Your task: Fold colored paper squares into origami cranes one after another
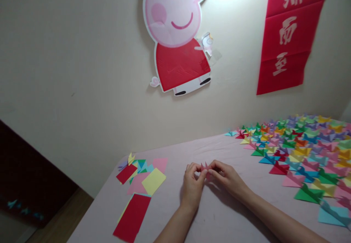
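A small pink piece of folded paper is pinched between both hands, above the middle of the covered table. Two narrow points of it stick up, and its lower part is mostly hidden by fingers. My left hand closes thumb and fingers on its left side. From the right, my right hand grips the other side with thumb and forefinger, the fingers bent. Both forearms reach in from the bottom edge of the view.
Loose coloured paper squares lie to the left, with a stack of red sheets nearer me. Many folded paper cranes stand in rows on the right. Behind the table rises a wall with a cartoon pig cutout and a red banner.
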Action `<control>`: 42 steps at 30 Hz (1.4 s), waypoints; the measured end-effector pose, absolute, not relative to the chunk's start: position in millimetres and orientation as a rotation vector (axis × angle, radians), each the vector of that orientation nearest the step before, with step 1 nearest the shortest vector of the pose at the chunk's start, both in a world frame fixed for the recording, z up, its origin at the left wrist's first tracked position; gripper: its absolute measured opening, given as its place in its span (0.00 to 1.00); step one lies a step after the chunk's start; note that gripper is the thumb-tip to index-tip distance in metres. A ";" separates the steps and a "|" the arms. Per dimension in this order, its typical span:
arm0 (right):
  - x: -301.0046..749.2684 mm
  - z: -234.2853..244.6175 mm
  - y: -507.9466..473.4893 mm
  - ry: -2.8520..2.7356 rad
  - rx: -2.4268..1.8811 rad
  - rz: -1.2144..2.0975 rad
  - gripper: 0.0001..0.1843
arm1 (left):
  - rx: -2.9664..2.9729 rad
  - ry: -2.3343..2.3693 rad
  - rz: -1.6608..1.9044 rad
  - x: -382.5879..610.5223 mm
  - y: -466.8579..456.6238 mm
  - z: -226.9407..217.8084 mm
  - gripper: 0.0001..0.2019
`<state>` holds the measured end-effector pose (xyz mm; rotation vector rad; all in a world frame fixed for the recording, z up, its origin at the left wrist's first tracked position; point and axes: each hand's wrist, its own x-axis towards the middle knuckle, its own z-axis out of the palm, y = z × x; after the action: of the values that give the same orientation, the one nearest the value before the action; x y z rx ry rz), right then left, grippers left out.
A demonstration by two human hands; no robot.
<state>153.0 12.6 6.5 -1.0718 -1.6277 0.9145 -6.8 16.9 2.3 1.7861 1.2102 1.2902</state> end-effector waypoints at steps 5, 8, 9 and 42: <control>152.3 8.4 12.4 -1.612 -1.070 0.929 0.14 | 1.681 1.157 1.304 -8.7 20.4 1.9 0.12; 152.4 7.0 12.5 -1.615 -1.082 0.910 0.16 | 1.711 1.141 1.296 -8.3 20.7 1.5 0.11; 152.7 6.3 12.5 -1.608 -1.086 0.906 0.16 | 1.718 1.137 1.293 -8.1 20.7 1.4 0.11; 157.7 0.2 19.4 -1.540 -1.121 0.991 0.14 | 1.624 1.149 1.279 -7.8 21.4 -0.1 0.11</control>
<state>157.7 19.4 0.2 -1.1210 -1.5397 0.9906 -7.8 21.4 -0.1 1.6239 1.1489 1.2786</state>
